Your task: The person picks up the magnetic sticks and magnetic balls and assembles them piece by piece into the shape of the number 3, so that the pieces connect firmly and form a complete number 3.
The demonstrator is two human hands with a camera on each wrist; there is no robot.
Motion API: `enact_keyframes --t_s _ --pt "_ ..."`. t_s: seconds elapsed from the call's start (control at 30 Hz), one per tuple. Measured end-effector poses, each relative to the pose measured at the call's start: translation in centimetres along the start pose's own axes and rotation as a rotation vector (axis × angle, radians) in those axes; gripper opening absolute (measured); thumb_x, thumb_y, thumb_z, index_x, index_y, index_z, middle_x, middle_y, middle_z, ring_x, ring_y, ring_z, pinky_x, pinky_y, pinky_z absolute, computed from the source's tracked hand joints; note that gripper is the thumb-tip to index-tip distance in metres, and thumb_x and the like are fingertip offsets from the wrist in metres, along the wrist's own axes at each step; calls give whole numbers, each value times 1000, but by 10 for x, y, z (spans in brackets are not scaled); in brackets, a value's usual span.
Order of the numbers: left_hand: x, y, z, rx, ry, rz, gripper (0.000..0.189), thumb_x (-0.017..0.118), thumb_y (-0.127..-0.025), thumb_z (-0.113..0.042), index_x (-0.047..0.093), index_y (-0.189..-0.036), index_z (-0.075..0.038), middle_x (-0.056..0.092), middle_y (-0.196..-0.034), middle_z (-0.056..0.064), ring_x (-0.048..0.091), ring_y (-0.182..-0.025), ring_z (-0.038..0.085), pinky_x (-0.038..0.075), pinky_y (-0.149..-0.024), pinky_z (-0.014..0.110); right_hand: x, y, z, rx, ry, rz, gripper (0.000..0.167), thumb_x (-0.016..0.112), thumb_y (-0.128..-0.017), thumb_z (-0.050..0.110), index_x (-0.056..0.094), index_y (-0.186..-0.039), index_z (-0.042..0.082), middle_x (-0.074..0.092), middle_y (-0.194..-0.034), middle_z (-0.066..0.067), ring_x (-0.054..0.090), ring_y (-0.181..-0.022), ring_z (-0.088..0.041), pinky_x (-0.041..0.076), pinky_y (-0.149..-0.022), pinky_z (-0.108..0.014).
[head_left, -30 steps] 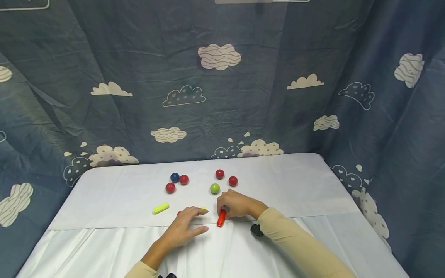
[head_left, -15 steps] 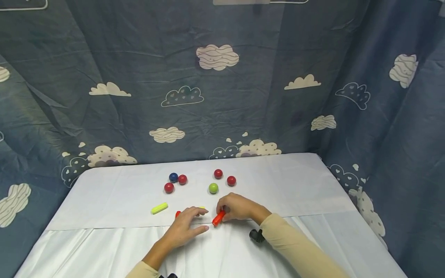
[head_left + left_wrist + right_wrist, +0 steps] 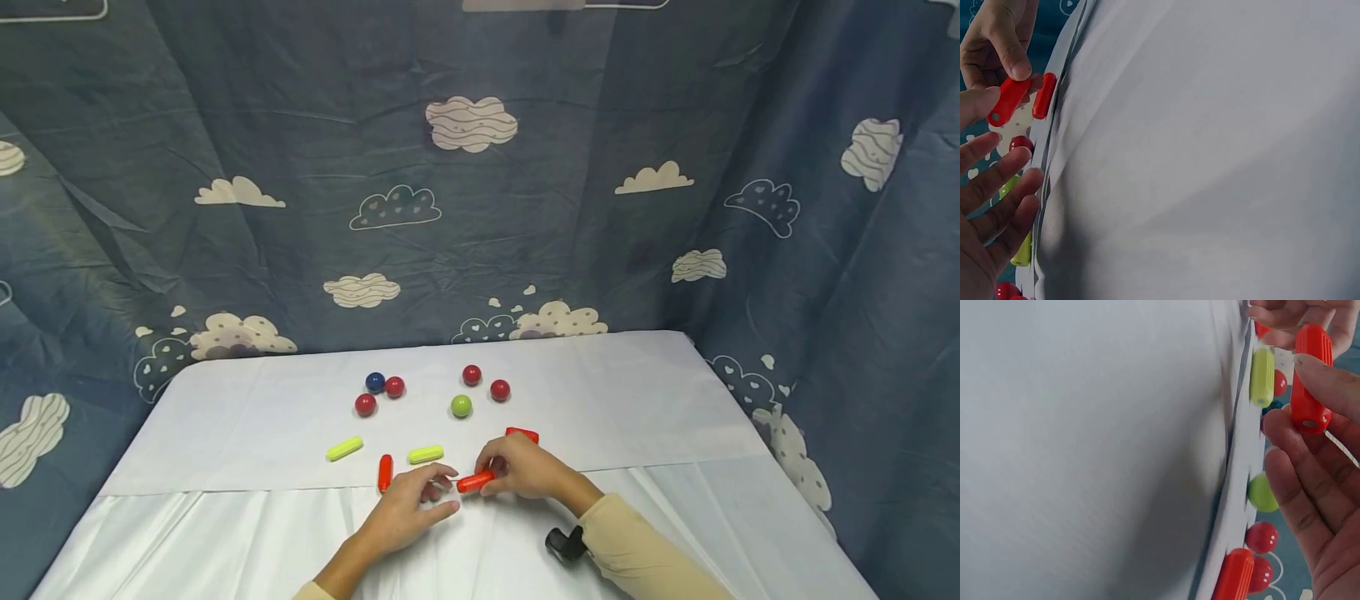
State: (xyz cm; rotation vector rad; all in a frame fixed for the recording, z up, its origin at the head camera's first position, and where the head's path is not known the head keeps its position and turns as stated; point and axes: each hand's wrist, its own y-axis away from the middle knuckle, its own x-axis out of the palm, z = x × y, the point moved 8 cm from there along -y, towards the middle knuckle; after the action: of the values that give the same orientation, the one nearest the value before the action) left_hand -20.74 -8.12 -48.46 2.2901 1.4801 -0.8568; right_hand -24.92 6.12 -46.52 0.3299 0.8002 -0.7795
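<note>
My right hand (image 3: 521,468) pinches a red ribbed plastic stick (image 3: 475,482) between thumb and fingers, low over the front of the table. A small hole shows in the stick's end in the right wrist view. To its left is my left hand (image 3: 412,507), fingers spread and thumb apart, with nothing in its grasp. In the left wrist view the left thumb (image 3: 982,103) overlaps the stick's near end. Another red stick (image 3: 385,472) lies just beyond the left hand, beside a yellow-green stick (image 3: 425,454). A third red stick (image 3: 522,435) is partly hidden behind the right hand.
A second yellow-green stick (image 3: 345,448) lies farther left on the white cloth (image 3: 637,400). Toward the back are a blue ball (image 3: 375,382), a green ball (image 3: 461,406) and several red balls (image 3: 500,390). A dark cloud-print curtain (image 3: 300,167) hangs behind the table.
The right hand has drawn the red stick slightly toward the front and turned it to lie crosswise. Another red stick now shows behind that hand. The left hand has shifted slightly right and nearer.
</note>
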Motion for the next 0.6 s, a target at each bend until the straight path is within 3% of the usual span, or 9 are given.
enact_keyframes --t_s 0.17,0.43,0.6 --pt "7 3 -3 -10 56 13 34 70 -88 -25 63 -116 -8 67 -94 -3 58 -73 1 48 -65 22 4 11 3 -1 -84 -23 21 84 -72 11 70 -88 9 64 -76 7 54 -65 -1 47 -62 -20" --pt "15 9 0 -70 181 32 32 70 -87 -24 65 -112 -5 67 -88 -4 58 -71 3 47 -64 22 18 21 11 -24 -167 -16 21 85 -71 12 70 -85 9 63 -74 7 53 -65 0 48 -60 -19" --pt "20 15 3 -119 226 51 27 70 -87 -21 66 -108 -5 66 -85 -4 58 -68 4 46 -61 21 25 26 12 7 -187 -1 21 85 -70 9 70 -85 10 62 -73 10 53 -64 1 47 -59 -18"
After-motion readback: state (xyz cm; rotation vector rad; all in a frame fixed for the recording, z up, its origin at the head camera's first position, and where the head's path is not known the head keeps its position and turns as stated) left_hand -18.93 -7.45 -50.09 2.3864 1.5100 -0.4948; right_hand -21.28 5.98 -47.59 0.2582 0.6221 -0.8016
